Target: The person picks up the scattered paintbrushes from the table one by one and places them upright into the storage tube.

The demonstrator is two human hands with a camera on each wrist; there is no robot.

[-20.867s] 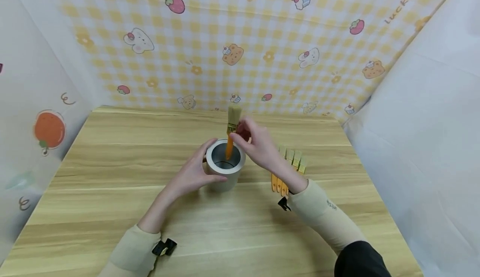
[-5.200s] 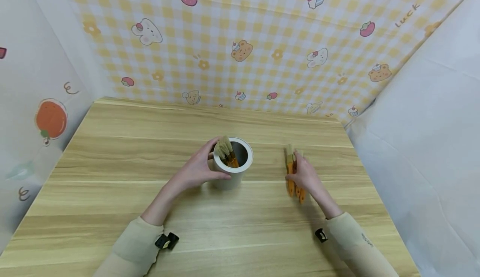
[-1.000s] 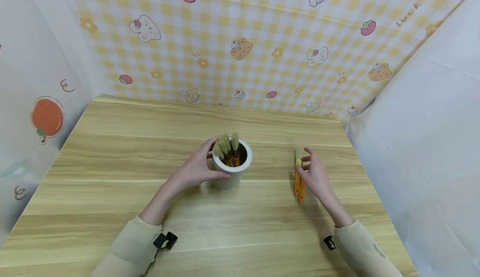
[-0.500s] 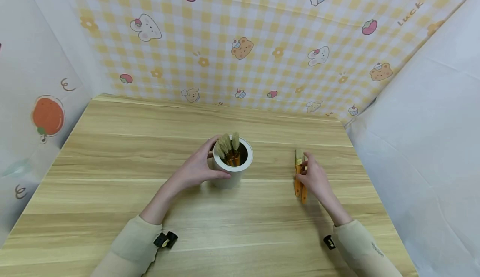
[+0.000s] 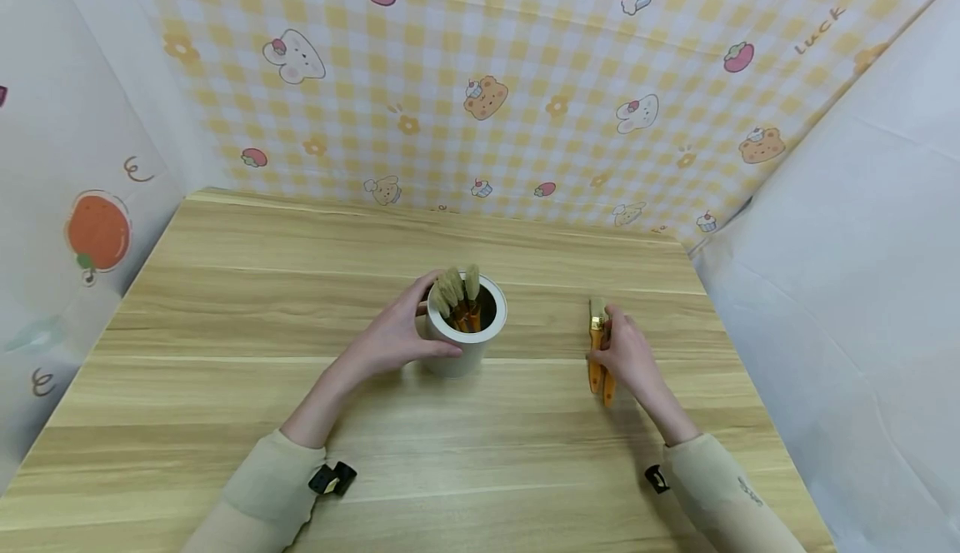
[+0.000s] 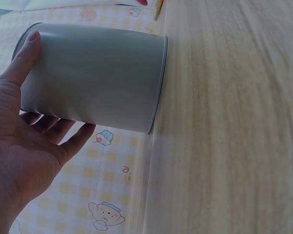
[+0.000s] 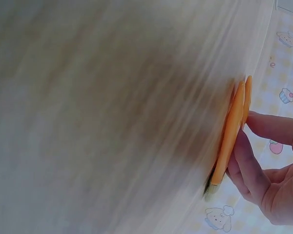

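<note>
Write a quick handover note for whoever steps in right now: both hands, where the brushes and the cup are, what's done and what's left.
Left hand: grips the side of the grey cup, which stands upright mid-table.
Right hand: fingers curled on the two orange-handled brushes lying flat on the table, right of the cup; neither is lifted.
Done: several brushes stand in the cup, bristles up.
Left: the two brushes on the table, judging by those already in the cup.

Bright even light, soft shadows, wide-angle bending at edges, right wrist view motion-blurred
</note>
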